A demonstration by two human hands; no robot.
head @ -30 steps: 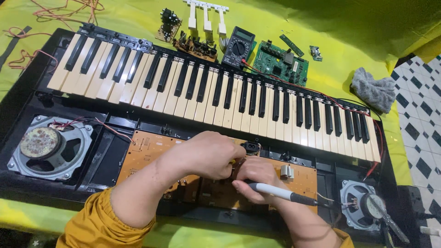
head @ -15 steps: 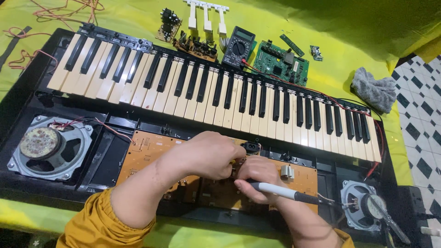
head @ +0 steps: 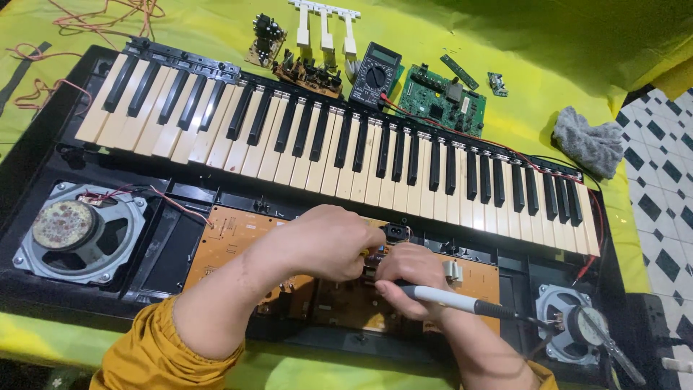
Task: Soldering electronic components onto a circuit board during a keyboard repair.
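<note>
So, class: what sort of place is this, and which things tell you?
Probably a home electronics repair spot: an opened keyboard lies on a yellow-green cloth, with a multimeter and loose green circuit board beside it, and checked floor tiles.

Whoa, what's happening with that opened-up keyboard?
A person is bent over an electronic keyboard with its cover off. Both hands meet over the orange circuit board below the keys. The right hand holds a pen-like soldering iron, tip toward the board; the left hand rests beside it, pinching something too small to make out. A multimeter and a green circuit board lie behind the keys.
</note>
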